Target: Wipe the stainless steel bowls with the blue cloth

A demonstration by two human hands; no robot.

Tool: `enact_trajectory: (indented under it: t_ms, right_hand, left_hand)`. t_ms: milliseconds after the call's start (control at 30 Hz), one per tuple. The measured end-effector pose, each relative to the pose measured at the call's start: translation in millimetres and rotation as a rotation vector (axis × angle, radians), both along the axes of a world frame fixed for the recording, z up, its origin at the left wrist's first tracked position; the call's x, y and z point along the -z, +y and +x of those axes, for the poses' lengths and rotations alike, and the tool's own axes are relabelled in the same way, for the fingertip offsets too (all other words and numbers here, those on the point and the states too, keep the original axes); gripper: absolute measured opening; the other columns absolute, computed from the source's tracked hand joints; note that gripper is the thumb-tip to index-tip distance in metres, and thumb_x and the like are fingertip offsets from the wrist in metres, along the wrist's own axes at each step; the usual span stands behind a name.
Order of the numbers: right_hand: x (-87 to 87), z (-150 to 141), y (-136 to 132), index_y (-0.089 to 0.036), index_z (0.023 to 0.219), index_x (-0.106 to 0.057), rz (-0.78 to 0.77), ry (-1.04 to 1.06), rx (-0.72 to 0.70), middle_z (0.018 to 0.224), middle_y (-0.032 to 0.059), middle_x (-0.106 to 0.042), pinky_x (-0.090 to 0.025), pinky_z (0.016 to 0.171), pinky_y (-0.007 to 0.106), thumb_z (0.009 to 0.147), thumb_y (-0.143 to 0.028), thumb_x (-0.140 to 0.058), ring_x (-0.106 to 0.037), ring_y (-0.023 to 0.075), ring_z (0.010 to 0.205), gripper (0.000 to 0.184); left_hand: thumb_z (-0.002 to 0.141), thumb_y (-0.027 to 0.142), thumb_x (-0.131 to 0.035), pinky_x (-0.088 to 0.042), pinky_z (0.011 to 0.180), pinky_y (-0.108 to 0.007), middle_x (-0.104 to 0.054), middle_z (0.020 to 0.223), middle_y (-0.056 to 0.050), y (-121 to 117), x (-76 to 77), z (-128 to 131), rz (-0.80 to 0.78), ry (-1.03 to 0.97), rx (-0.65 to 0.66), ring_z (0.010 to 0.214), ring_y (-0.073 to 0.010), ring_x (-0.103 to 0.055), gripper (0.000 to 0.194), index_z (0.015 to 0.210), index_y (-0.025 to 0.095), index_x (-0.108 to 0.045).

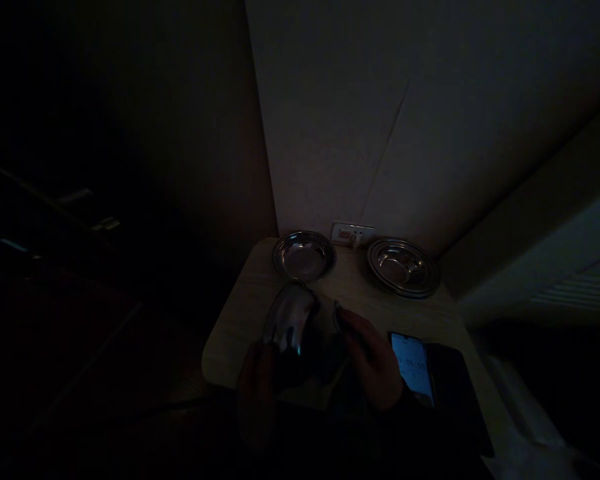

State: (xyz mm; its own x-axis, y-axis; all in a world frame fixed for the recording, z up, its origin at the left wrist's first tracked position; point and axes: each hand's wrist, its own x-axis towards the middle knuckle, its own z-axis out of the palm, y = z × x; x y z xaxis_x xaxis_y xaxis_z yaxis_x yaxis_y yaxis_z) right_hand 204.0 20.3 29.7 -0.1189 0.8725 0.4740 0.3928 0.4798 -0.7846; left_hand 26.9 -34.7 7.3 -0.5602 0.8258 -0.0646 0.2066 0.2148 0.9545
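The light is very dim. My left hand [256, 383] grips the lower left edge of a shiny metal bowl [291, 317], which is tilted on its side above the front of the small table [235, 333]. To the right of the bowl, my right hand [375, 360] has its fingers closed. A small dark piece with a pale edge shows at its fingertips, perhaps cloth, but shadow hides what it is. Beyond the bowl a round metal plate [305, 257] lies on the table. Several stacked metal plates [403, 268] lie at the back right.
A lit phone [413, 367] showing a timer lies right of my right hand, beside a dark flat object [457, 393]. A wall socket [353, 233] with a plug sits behind the table, against the pale wall [330, 133]. Darkness covers the left side.
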Motion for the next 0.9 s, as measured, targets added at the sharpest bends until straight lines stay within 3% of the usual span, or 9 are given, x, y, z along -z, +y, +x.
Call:
enact_trajectory:
  t_ms: [133,267,400,567,700,900]
  right_hand:
    - [2.7,0,-5,-0.023,0.115,-0.056,0.017,-0.045,0.003,0.115,0.0083,-0.060,-0.049,0.087,0.037,0.082,-0.018,-0.051,-0.055,0.0201,0.106,0.033]
    - [-1.4,2,-5,-0.023,0.115,-0.055,0.073,-0.113,0.010,0.115,0.0088,-0.059,-0.050,0.085,0.038,0.083,-0.016,-0.048,-0.055,0.0210,0.106,0.033]
    - [-11.9,2,-7,-0.022,0.118,-0.053,0.192,-0.199,-0.030,0.116,0.0093,-0.059,-0.049,0.083,0.037,0.083,-0.012,-0.045,-0.055,0.0206,0.104,0.037]
    - [-13.3,-13,-24,-0.020,0.123,-0.050,0.319,-0.339,-0.149,0.116,0.0081,-0.060,-0.050,0.079,0.036,0.084,-0.012,-0.043,-0.055,0.0197,0.098,0.040]
    - [-5.8,-26,-35,-0.019,0.119,-0.054,0.396,-0.416,-0.136,0.109,0.0055,-0.064,-0.051,0.071,0.033,0.087,-0.017,-0.042,-0.056,0.0187,0.090,0.034]
    - [-9.4,-28,-9,-0.018,0.118,-0.054,0.371,-0.384,-0.180,0.116,0.0059,-0.061,-0.050,0.074,0.035,0.086,-0.016,-0.043,-0.055,0.0195,0.090,0.034]
  left_hand:
    - [0.075,0.044,-0.049,-0.046,0.086,-0.034,-0.062,0.108,-0.008,-3,-5.2,2,-0.023,0.062,-0.083,0.109,-0.0255,-0.051,0.033,0.096,0.023,-0.062]
    - [0.082,0.045,-0.039,-0.049,0.078,-0.030,-0.064,0.106,-0.007,4,-20.6,10,-0.085,-0.021,-0.059,0.098,-0.0219,-0.059,0.038,0.103,0.021,-0.059]
    - [0.080,0.047,-0.041,-0.048,0.078,-0.030,-0.063,0.106,-0.007,11,-32.8,17,-0.118,-0.036,-0.060,0.098,-0.0222,-0.058,0.040,0.103,0.019,-0.058]
    - [0.079,0.045,-0.044,-0.047,0.082,-0.030,-0.062,0.110,-0.009,13,-29.5,21,-0.116,-0.061,-0.030,0.100,-0.0221,-0.057,0.038,0.102,0.018,-0.058]
    - [0.078,0.047,-0.045,-0.050,0.073,-0.030,-0.066,0.098,-0.010,12,-28.1,21,-0.109,-0.095,-0.012,0.088,-0.0215,-0.062,0.040,0.097,0.016,-0.060]
    - [0.077,0.049,-0.046,-0.050,0.077,-0.032,-0.066,0.100,-0.010,9,-24.6,19,-0.082,-0.085,0.021,0.092,-0.0230,-0.061,0.041,0.095,0.017,-0.062]
